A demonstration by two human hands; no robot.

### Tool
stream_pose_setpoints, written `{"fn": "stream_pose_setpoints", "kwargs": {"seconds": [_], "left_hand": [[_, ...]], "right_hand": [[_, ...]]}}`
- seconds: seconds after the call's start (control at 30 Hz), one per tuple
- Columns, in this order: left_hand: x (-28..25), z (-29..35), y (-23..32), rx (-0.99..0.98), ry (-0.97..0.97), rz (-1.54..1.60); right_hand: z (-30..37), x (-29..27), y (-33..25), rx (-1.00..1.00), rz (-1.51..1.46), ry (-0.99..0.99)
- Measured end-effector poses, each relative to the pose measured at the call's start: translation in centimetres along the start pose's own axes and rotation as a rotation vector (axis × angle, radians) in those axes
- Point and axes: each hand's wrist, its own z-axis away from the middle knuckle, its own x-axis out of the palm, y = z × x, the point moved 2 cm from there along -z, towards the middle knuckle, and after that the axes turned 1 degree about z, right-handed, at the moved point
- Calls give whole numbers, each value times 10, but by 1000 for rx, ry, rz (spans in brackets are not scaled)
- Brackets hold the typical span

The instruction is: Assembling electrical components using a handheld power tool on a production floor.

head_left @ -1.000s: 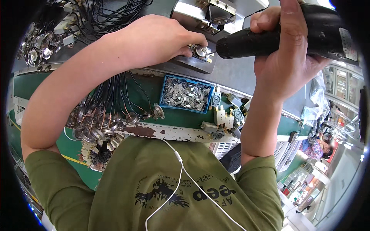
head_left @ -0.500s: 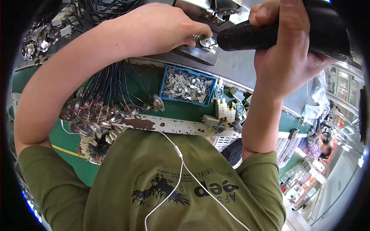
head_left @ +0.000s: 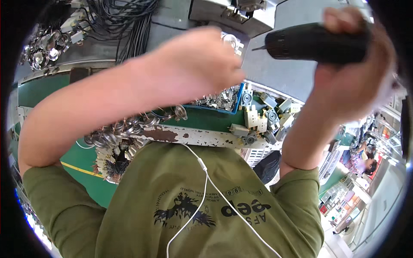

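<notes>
My right hand (head_left: 357, 81) is wrapped round a black electric screwdriver (head_left: 316, 43), held level with its thin bit pointing left. The bit stops in the air, a little to the right of a round metal part (head_left: 231, 41) at the edge of the bench. Smeared by motion, my left hand (head_left: 204, 60) hovers just nearer to me than that part, beside the far edge of a blue tray (head_left: 237, 101) of small metal pieces. Its fingers are too blurred to show whether they hold anything.
Several pale switch-like blocks (head_left: 257, 121) lie right of the tray. Wired round metal parts (head_left: 124, 127) hang at the left, and black cables (head_left: 129, 26) cover the far left bench. A metal fixture (head_left: 236, 15) stands behind. Another person (head_left: 359, 161) sits far right.
My left hand has left the round metal part and come nearer to me, toward the tray. My right hand has drawn the screwdriver away to the right, its bit now off the part.
</notes>
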Motion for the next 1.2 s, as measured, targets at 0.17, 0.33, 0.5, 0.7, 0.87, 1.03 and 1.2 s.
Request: {"fn": "stream_pose_setpoints", "kwargs": {"seconds": [0.17, 0.33, 0.5, 0.7, 0.87, 1.03, 1.2], "left_hand": [[40, -4, 26, 208, -153, -30], [39, 4, 27, 170, -9, 43], [28, 2, 20, 147, -91, 200], [19, 1, 16, 136, -52, 312], [16, 2, 14, 127, -72, 339], [13, 5, 12, 125, -84, 328], [4, 4, 8, 109, -105, 322]], "right_hand": [[-21, 10, -3, -26, 212, 57], [-26, 5, -6, -29, 0, 136], [-28, 22, 24, -204, -26, 261], [-26, 20, 36, -132, -54, 255], [-27, 29, 39, -185, 34, 239], [-28, 38, 37, -195, 70, 186], [-35, 44, 40, -201, 149, 179]]}}
